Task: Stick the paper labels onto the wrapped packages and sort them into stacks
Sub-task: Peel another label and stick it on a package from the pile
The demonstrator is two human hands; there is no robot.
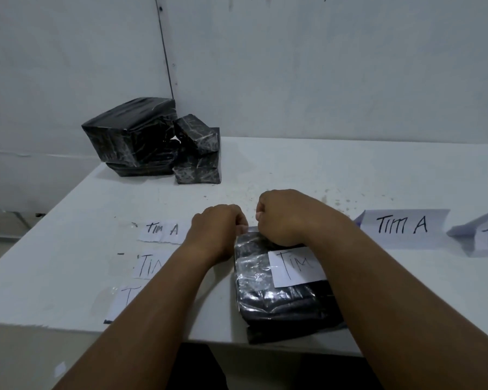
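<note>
A white surface [307, 164] fills mid-frame, bare toward its upper right. A pile of black wrapped packages [150, 139] sits upper left at its far edge. Lower centre, a black package [282, 299] overhangs the near edge, carrying a paper label [295, 266] partly hidden by the right forearm. The left hand [217, 223] and right hand [285, 215] have fingers curled, pinching a tape strip [251, 229] at its far edge. Loose labels [162, 229] lie centre left.

a bare packing room: plain white walls [293, 66], white worktable [265, 170], black wrapped packages [130, 133] piled.
</note>
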